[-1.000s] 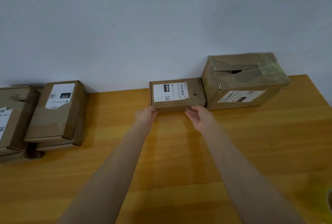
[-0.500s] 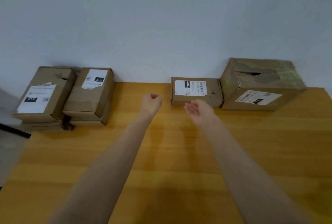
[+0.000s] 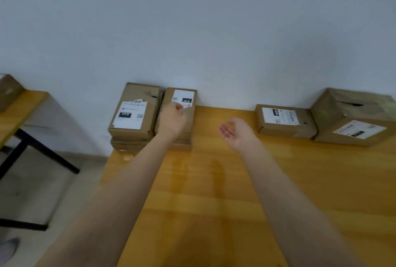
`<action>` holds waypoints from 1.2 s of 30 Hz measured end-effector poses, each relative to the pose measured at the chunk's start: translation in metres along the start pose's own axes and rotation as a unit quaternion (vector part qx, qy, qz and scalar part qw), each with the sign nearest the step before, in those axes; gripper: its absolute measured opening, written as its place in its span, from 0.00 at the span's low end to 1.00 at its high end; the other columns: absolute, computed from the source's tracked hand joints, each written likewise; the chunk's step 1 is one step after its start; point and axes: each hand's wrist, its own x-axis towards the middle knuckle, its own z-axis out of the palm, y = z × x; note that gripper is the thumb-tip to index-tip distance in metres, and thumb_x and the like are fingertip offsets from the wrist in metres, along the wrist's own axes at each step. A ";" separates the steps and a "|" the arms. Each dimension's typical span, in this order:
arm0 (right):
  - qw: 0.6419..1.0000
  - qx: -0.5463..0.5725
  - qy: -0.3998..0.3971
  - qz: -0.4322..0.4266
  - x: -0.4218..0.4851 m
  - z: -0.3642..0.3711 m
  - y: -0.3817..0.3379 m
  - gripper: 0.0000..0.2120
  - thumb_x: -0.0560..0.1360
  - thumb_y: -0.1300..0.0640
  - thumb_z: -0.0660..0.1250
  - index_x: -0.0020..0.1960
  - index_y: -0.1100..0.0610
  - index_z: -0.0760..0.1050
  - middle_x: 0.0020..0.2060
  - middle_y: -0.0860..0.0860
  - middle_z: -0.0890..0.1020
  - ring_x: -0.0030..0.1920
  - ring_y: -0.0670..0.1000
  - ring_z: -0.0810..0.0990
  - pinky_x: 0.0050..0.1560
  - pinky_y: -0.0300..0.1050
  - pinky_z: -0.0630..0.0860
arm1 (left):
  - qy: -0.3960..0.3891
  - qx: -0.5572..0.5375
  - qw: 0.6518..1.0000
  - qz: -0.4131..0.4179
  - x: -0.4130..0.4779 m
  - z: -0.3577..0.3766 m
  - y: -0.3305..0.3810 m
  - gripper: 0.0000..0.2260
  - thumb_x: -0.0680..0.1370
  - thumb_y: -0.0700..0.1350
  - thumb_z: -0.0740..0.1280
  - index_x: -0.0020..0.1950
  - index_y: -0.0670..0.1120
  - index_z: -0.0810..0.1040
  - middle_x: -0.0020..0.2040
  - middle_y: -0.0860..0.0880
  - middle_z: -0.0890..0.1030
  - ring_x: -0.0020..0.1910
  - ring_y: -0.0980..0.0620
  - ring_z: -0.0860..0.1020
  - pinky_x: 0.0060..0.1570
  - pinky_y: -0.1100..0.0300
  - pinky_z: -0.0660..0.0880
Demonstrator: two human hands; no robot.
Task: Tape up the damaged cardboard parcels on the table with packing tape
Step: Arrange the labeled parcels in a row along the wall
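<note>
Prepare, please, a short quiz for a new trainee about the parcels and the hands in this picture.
1. True or false: the right hand holds a roll of packing tape.
2. Fill in: the large parcel at the far right is torn open on its ___ face.
3. The left hand reaches over which parcel? A: the one with the torn label. B: its neighbour with the whole 010 label. C: the small flat one beside the large parcel.
Key: 1 false, it is open and empty. 2 top. 3 B.
</note>
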 end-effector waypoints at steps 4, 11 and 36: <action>1.000 -0.004 -0.013 0.022 -0.017 0.047 0.044 0.07 0.80 0.64 0.58 0.44 0.62 0.70 0.42 0.58 0.75 0.42 0.53 0.76 0.52 0.47 0.73 | 0.055 0.049 0.997 0.020 0.001 -0.057 -0.046 0.15 0.77 0.38 0.63 0.64 0.40 0.72 0.62 0.44 0.75 0.62 0.47 0.72 0.54 0.63 0.66; 0.999 -0.031 -0.016 0.034 -0.037 0.089 0.081 0.03 0.79 0.65 0.60 0.51 0.62 0.72 0.45 0.58 0.78 0.48 0.54 0.78 0.54 0.49 0.76 | 0.061 0.206 0.976 -0.022 0.005 -0.087 -0.094 0.41 0.72 0.57 0.71 0.72 0.35 0.58 0.73 0.37 0.61 0.74 0.39 0.55 0.72 0.49 0.55; 0.996 -0.079 -0.040 -0.005 -0.044 0.091 0.049 0.06 0.79 0.65 0.62 0.55 0.62 0.73 0.44 0.56 0.80 0.43 0.53 0.79 0.47 0.49 0.77 | 0.145 0.100 0.984 -0.037 0.016 -0.107 -0.096 0.47 0.63 0.57 0.78 0.70 0.37 0.58 0.70 0.38 0.61 0.70 0.38 0.58 0.71 0.46 0.56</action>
